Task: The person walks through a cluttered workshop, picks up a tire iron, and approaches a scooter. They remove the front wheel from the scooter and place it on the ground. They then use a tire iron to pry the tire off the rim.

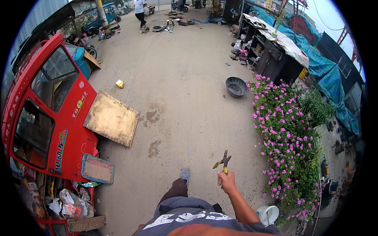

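Note:
My right hand [226,181] is closed around one handle of a pair of pliers [225,160], held out in front of me over the concrete ground. The grip in my fist looks yellow. The other handle, yellow and dark, swings out to the left, away from my fingers. Dark metal jaws point upward and forward. My left hand does not show; only a bit of skin appears low beside my dark shirt. One grey shoe [184,174] is stretched forward below me.
A red vehicle cab [75,129] stands left, with a wooden board [112,118] leaning beside it. Pink flowers [283,137] line the right side, near a black basin [236,86] and a white bucket [268,214]. Farther off, a person [139,10] stands near scattered items.

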The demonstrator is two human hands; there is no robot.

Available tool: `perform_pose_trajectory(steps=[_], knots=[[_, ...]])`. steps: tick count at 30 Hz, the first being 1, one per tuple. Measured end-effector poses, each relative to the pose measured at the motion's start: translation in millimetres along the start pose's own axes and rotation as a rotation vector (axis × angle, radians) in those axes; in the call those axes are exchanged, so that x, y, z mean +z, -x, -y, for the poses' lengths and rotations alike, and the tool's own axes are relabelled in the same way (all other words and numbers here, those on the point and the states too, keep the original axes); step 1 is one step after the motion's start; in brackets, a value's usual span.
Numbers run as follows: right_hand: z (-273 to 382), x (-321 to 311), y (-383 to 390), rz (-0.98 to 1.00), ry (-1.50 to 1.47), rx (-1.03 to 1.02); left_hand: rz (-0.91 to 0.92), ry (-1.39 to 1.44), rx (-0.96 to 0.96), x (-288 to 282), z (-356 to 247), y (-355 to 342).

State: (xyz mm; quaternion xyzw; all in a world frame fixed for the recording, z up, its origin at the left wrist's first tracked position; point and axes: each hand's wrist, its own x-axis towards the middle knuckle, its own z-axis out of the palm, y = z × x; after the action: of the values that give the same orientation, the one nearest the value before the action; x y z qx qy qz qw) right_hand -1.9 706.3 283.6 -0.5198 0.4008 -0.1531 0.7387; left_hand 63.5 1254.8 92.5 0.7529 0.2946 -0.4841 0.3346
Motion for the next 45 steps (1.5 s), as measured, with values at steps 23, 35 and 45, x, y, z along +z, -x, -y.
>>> perform_pose_trajectory(steps=[23,35,45], knots=[[317.2,119.0,-647.7,-0.042,-0.011,0.236,0.02,-0.027,-0.043,73.8,-725.6,-136.4],[433.7,178.9,-1009.2,-0.053,0.054,0.171,0.031,-0.144,0.077,138.0,-1129.7,-252.3],[582.6,203.7,-1251.5,-0.065,0.005,0.144,-0.217,-0.092,0.602,130.4,-1705.5,-253.8]])
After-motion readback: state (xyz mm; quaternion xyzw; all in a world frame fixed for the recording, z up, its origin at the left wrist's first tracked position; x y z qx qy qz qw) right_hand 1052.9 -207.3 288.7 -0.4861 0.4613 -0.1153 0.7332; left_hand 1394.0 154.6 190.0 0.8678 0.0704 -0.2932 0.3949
